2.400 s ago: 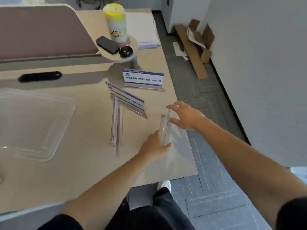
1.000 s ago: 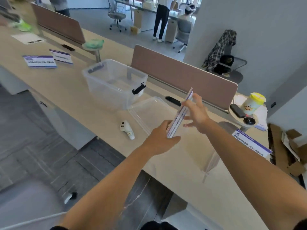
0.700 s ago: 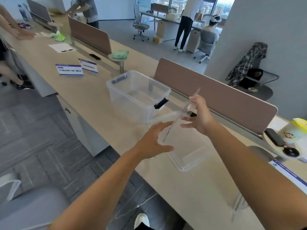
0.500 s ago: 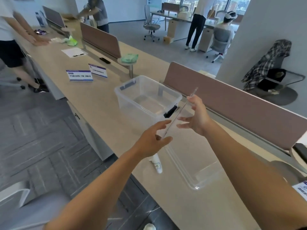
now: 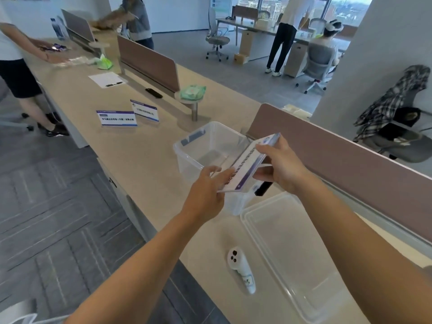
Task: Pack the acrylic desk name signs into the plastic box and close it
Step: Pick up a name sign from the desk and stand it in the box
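Observation:
I hold an acrylic desk name sign (image 5: 249,163) tilted over the near corner of the clear plastic box (image 5: 187,150), white and purple face up. My left hand (image 5: 208,190) grips its near end and my right hand (image 5: 279,166) grips its far side. The box stands open on the desk and looks to have nothing inside. Its clear lid (image 5: 289,251) lies flat on the desk to the right of the box. Two more name signs (image 5: 117,118) (image 5: 145,110) stand upright further left on the desk.
A white handheld controller (image 5: 242,268) lies beside the lid near the desk's front edge. A brown divider panel (image 5: 339,164) runs behind the box. A short post with a green packet (image 5: 192,93) stands behind the box. People stand at the far left end of the desk.
I turned left from the desk's right end, carrying the sign from there toward the box. Over the last second the sign tipped from edge-on to face up above the box's near corner.

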